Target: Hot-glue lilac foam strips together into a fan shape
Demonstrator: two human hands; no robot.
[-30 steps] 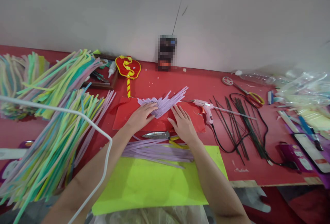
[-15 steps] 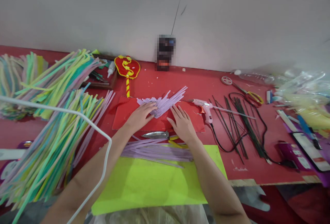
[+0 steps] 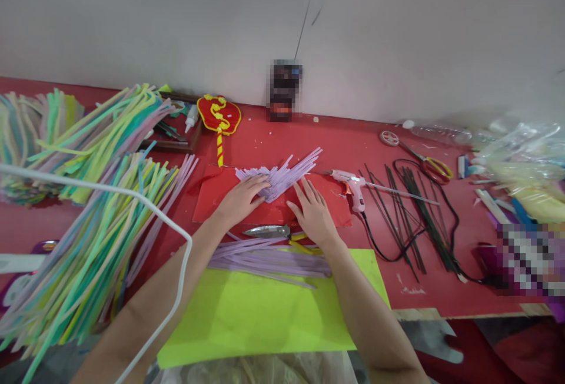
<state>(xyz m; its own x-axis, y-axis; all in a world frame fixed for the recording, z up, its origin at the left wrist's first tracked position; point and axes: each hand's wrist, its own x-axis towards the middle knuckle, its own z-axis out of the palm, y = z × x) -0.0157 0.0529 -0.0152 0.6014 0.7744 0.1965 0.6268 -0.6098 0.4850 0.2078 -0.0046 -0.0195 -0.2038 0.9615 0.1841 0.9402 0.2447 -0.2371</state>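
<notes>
Lilac pipe cleaners (image 3: 282,181), laid side by side in a V-like fan, rest on a red board (image 3: 216,201). My left hand (image 3: 245,198) lies over the fan's left part, fingers stretched out and touching the strips. At the fan's lower right edge is my right hand (image 3: 312,210), palm down with fingers spread; whether its fingertips touch the strips I cannot tell. Just below the board lie pliers or scissors with yellow handles (image 3: 269,231), beside more loose lilac pipe cleaners (image 3: 269,257) on a lime-green sheet (image 3: 265,313).
Bundles of coloured pipe cleaners (image 3: 97,242) fill the left side, crossed by a white cable (image 3: 110,189). A red and yellow fan (image 3: 219,116) lies at the back. To the right are a pink glue gun (image 3: 353,186), dark wire stems (image 3: 419,213), scissors (image 3: 435,169) and plastic bags (image 3: 521,154).
Both hands keep practically the same place and pose. The view has shifted very slightly, and the lilac strips look unchanged.
</notes>
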